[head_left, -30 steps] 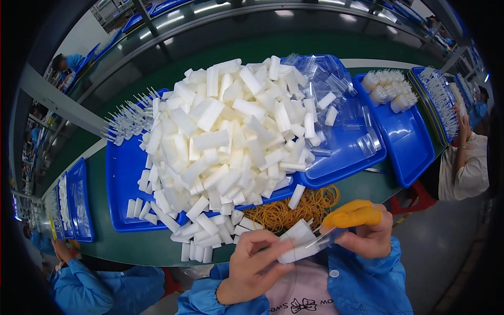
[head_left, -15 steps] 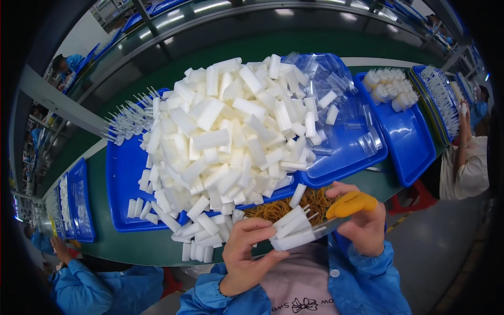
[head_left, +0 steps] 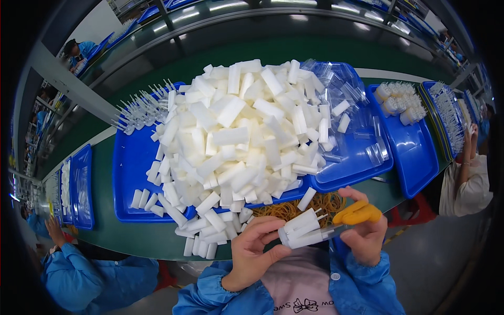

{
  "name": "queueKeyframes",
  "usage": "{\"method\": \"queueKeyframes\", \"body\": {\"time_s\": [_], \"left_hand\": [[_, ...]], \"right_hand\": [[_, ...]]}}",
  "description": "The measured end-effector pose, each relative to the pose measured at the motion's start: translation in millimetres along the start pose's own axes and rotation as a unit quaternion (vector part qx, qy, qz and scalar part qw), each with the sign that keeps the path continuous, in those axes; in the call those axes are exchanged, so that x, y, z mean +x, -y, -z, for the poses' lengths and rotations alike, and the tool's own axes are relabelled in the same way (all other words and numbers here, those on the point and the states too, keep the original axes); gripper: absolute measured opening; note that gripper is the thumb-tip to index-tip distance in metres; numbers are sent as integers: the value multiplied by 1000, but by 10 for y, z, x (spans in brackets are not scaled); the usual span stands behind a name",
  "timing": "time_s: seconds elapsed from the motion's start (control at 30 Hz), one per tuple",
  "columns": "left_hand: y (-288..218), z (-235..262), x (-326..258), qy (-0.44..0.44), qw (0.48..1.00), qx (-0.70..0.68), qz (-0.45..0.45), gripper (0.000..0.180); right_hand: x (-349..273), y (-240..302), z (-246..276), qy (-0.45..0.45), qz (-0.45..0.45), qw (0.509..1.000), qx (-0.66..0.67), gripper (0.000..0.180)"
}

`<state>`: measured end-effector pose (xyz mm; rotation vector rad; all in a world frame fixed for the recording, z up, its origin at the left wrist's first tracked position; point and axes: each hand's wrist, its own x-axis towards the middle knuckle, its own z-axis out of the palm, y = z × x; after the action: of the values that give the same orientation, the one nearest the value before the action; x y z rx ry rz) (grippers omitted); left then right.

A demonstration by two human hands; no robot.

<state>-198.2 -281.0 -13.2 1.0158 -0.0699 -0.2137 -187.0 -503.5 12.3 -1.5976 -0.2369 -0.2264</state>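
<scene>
My left hand [head_left: 258, 251] grips a bundle of white foam pieces [head_left: 303, 230] seated in a pale holder. Thin white stems stick out of its right end. Two fingers of my right hand [head_left: 363, 226] wear yellow finger cots. Its thumb and fingers close on a clear plastic tube [head_left: 332, 229], which lies against the lower right end of the bundle; how far it covers the foam is hard to see. Behind the bundle lie brown rubber bands [head_left: 278, 209]. A lone white foam piece [head_left: 306, 199] rests on them.
A large heap of white foam pieces [head_left: 231, 134] covers the blue tray [head_left: 134, 202]. White stemmed parts [head_left: 144, 111] lie at its back left. Clear tubes [head_left: 375, 153] fill a tray at right; another blue tray [head_left: 415, 163] holds capped white parts [head_left: 400, 102]. Co-workers sit on both sides.
The whole view has shifted slightly. My right hand has come lower, and the clear tube now shows more plainly by the bundle's end. My left hand keeps its hold.
</scene>
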Motion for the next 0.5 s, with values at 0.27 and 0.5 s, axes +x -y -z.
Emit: {"method": "queueKeyframes", "body": {"time_s": [0.27, 0.5], "left_hand": [[36, 2, -141, 33, 998, 45, -42, 45], [45, 11, -53, -14, 999, -44, 25, 46]], "right_hand": [[-161, -15, -222, 28, 35, 999, -3, 28], [31, -3, -147, 45, 1, 999, -20, 34]]}}
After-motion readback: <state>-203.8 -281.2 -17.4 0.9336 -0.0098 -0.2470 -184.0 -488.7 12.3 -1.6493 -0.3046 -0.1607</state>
